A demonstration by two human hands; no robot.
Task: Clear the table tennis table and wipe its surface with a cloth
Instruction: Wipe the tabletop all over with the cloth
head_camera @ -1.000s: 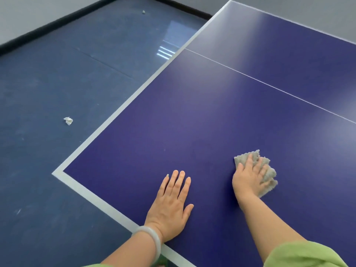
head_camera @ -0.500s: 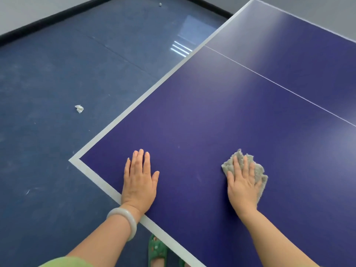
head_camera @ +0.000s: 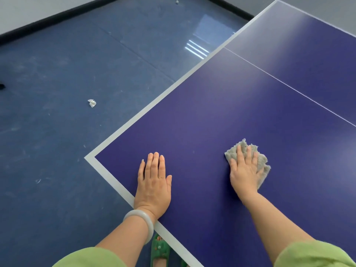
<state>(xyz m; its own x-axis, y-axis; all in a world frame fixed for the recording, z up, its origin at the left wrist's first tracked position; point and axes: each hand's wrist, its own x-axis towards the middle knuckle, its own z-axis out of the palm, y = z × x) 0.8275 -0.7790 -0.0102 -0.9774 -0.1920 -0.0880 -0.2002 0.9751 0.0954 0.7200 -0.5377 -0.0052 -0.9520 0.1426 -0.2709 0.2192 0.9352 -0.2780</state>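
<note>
The dark blue table tennis table point(head_camera: 221, 105) with white border lines fills the right of the head view; its near left corner points toward me. My right hand point(head_camera: 244, 170) presses flat, fingers straight, on a crumpled grey cloth point(head_camera: 263, 162) lying on the table surface. My left hand point(head_camera: 154, 182) rests flat on the table close to the near edge, fingers together, a pale bangle on the wrist. Nothing else lies on the visible part of the table.
Blue floor point(head_camera: 57, 132) spreads left of the table. On it lie a crumpled white scrap point(head_camera: 92, 103) and a small ball point(head_camera: 177, 2) far back by the black skirting. My green slipper point(head_camera: 159, 251) shows under the table's near edge.
My right hand has slid the cloth leftward across the table. My left hand has shifted left along the near edge, closer to the corner.
</note>
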